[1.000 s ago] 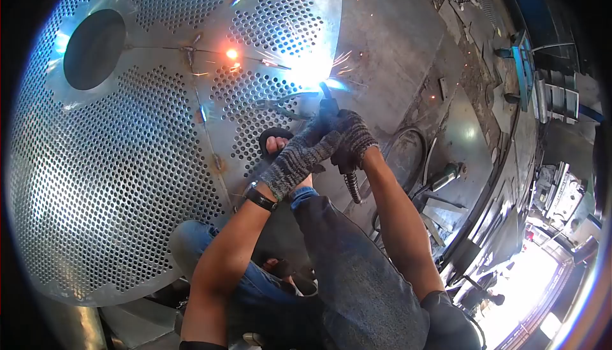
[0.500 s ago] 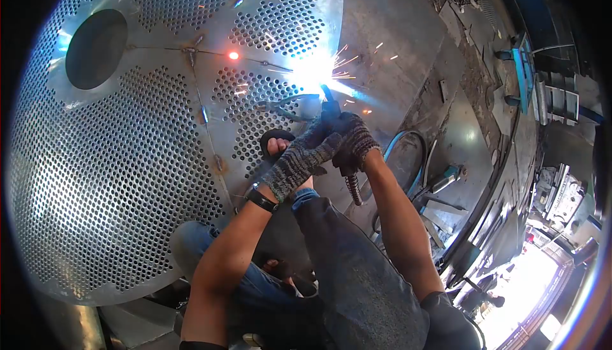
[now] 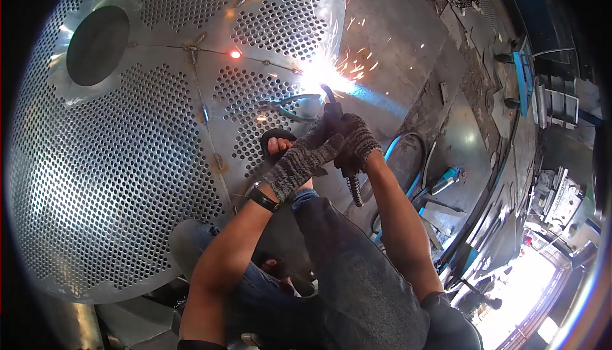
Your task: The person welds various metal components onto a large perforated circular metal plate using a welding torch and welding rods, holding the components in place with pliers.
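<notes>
My right hand [image 3: 356,138], in a grey-black knit glove, is closed around the handle of a welding torch [image 3: 332,109]. My left hand [image 3: 299,162], gloved the same way, reaches across from the left, its fingers closed at the torch beside the right hand. A bright arc with sparks burns at the torch tip, hiding the weld spot near the edge of a perforated metal disc [image 3: 191,184]. Welded seams run across this disc, and a round hole [image 3: 97,45] is at its upper left. Locking pliers [image 3: 290,104] lie on the disc just left of the torch.
A sandalled foot [image 3: 278,145] rests beside my left hand. To the right are a cable loop [image 3: 422,152], a blue-ended tool [image 3: 446,180] and metal scraps on the plate floor. A blue metal frame [image 3: 524,76] stands farther right.
The arc glare has shrunk a little and sparks now spray more upward and right. More of the torch neck shows. Both hands stay nearly in place.
</notes>
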Motion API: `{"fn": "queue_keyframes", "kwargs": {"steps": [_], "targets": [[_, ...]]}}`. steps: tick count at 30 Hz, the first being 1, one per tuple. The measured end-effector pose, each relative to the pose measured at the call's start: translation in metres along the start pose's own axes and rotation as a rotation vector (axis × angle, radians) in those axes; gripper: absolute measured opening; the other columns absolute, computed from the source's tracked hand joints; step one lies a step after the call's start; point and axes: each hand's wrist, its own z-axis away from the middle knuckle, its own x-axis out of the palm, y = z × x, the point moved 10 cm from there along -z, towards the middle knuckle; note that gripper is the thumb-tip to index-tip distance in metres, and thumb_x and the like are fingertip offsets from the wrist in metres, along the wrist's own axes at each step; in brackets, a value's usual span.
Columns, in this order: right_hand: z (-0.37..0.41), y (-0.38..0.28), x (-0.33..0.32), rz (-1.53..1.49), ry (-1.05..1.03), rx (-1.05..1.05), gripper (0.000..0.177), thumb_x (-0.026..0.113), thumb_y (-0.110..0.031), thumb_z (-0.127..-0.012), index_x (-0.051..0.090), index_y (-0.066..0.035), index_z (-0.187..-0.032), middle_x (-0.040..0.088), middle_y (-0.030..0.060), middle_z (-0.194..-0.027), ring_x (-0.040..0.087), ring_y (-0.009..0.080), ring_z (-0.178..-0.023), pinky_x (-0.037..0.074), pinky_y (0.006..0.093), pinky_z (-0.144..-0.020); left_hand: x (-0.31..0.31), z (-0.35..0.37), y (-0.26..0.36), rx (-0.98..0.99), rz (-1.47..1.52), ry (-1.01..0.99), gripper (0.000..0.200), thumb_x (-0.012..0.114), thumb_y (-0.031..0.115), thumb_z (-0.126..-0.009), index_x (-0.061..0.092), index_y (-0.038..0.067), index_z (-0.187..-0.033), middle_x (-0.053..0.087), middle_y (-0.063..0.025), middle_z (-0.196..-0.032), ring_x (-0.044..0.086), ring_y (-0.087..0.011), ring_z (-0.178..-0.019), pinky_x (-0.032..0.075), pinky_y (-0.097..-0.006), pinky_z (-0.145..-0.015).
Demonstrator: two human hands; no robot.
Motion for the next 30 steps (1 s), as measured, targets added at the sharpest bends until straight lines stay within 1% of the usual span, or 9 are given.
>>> {"fn": "queue_keyframes", "kwargs": {"steps": [3,6,9,15,17,20,23,26,30], "targets": [[0.005,-0.005,-0.004,0.093,0.023,-0.059,0.071,0.046,-0.06,-0.109,0.071,0.006,-0.1,0.069,0.0203,-0.07,0.072,0.0312,-0.057,0.059,0.0457,-0.053,0.0,-0.001,-0.001,-0.004,-0.001,0.0,0.069,0.058,0.038,-0.106,0.039,0.009,-0.165,0.058,-0.0141,-0.154,0.053,-0.0243,-0.142,0.039,-0.0417,-0.12],[0.036,-0.064,-0.002,0.672,0.296,-0.754,0.063,0.047,-0.052,-0.111,0.069,0.007,-0.105,0.07,0.02,-0.075,0.073,0.0309,-0.06,0.06,0.0454,-0.055,0.0,0.0,-0.002,-0.005,0.007,0.001,0.068,0.062,0.035,-0.105,0.04,0.009,-0.165,0.059,-0.0143,-0.152,0.055,-0.0242,-0.142,0.041,-0.04,-0.119],[0.024,-0.025,-0.005,0.119,-0.004,0.011,0.049,0.048,-0.04,-0.113,0.066,0.005,-0.115,0.071,0.021,-0.085,0.075,0.0303,-0.065,0.063,0.044,-0.059,0.001,0.002,-0.004,-0.009,0.025,0.004,0.069,0.065,0.032,-0.104,0.041,0.009,-0.164,0.061,-0.0145,-0.151,0.056,-0.0241,-0.141,0.043,-0.0382,-0.117],[0.015,-0.031,-0.001,0.42,0.036,-0.242,0.045,0.045,-0.039,-0.114,0.064,0.001,-0.122,0.069,0.0226,-0.091,0.075,0.0304,-0.066,0.063,0.0434,-0.058,-0.014,0.006,-0.022,0.341,0.333,0.118,0.07,0.071,0.025,-0.102,0.042,0.008,-0.163,0.064,-0.0148,-0.148,0.059,-0.0238,-0.139,0.048,-0.0348,-0.114],[0.019,-0.04,-0.003,0.484,0.081,-0.339,0.046,0.045,-0.04,-0.114,0.065,0.001,-0.12,0.069,0.0219,-0.089,0.075,0.0307,-0.066,0.063,0.0436,-0.058,-0.022,0.006,-0.012,0.337,0.001,0.24,0.072,0.072,0.027,-0.102,0.04,0.008,-0.164,0.064,-0.015,-0.148,0.059,-0.0251,-0.139,0.049,-0.0348,-0.113],[0.011,-0.032,-0.002,0.466,0.048,-0.298,0.051,0.044,-0.044,-0.114,0.067,0.001,-0.119,0.07,0.0215,-0.083,0.075,0.0313,-0.066,0.063,0.044,-0.058,0.006,0.007,0.007,0.048,-0.311,-0.084,0.082,0.056,0.048,-0.109,0.025,0.004,-0.17,0.043,-0.0157,-0.167,0.048,-0.0277,-0.149,0.043,-0.0404,-0.121],[0.007,-0.022,-0.001,0.354,0.041,-0.218,0.056,0.045,-0.048,-0.113,0.067,0.003,-0.118,0.071,0.0214,-0.08,0.075,0.032,-0.064,0.062,0.0448,-0.057,0.008,0.009,0.011,-0.255,-0.067,0.005,0.082,0.064,0.039,-0.107,0.024,0.005,-0.171,0.045,-0.0132,-0.166,0.048,-0.023,-0.148,0.045,-0.0377,-0.118],[0.01,-0.015,-0.005,0.179,0.058,-0.145,0.063,0.048,-0.054,-0.111,0.066,0.006,-0.116,0.071,0.0206,-0.079,0.074,0.0323,-0.061,0.061,0.0464,-0.055,0.003,0.001,0.016,-0.044,0.0,0.043,0.083,0.07,0.032,-0.106,0.024,0.011,-0.172,0.047,-0.0078,-0.165,0.048,-0.0184,-0.147,0.049,-0.0352,-0.113],[0.008,-0.009,-0.004,0.077,0.008,-0.04,0.061,0.054,-0.054,-0.109,0.064,0.006,-0.119,0.071,0.0188,-0.081,0.073,0.0316,-0.059,0.06,0.0477,-0.053,0.01,0.013,0.02,-0.309,0.01,0.057,0.079,0.071,0.032,-0.104,0.031,0.007,-0.168,0.052,-0.0119,-0.16,0.052,-0.0193,-0.143,0.049,-0.0338,-0.113]]}}
